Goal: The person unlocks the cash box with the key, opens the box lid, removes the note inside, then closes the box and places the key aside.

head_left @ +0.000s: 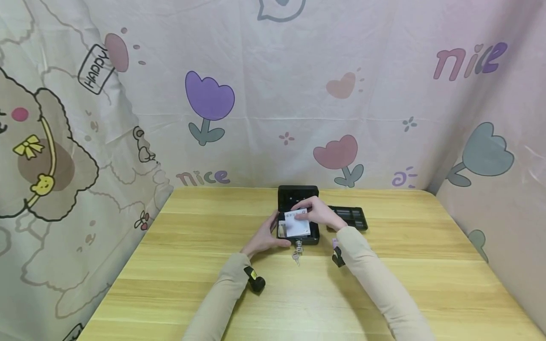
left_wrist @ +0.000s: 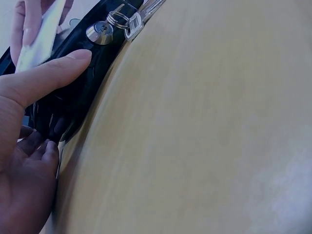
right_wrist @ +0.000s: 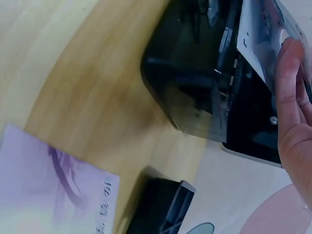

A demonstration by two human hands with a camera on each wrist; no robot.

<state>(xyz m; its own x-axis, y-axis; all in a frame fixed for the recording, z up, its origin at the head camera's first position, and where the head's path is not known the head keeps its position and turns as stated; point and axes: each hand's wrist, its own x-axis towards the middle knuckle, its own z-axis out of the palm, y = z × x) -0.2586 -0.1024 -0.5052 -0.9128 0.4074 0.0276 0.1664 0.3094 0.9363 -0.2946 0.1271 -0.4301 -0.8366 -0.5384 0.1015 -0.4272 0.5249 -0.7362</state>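
Observation:
A small black cash box [head_left: 314, 239] stands on the table with its lid [head_left: 294, 190] raised at the back. Keys [head_left: 296, 257] hang from the lock [left_wrist: 101, 33] on its front. My left hand [head_left: 265, 235] grips the box's left front corner, thumb along the front and fingers at the side. Over the open box, my right hand [head_left: 319, 214] pinches a white printed paper piece [head_left: 296, 226], thin like a card or booklet. It is tilted in the right wrist view and hides most of the interior.
A black compartment tray [head_left: 360, 219] lies just right of the box, partly behind my right hand. Beneath my right wrist is a purple printed card or booklet [right_wrist: 58, 180]. A patterned cloth [head_left: 264, 94] hangs behind the wooden table [head_left: 192, 265].

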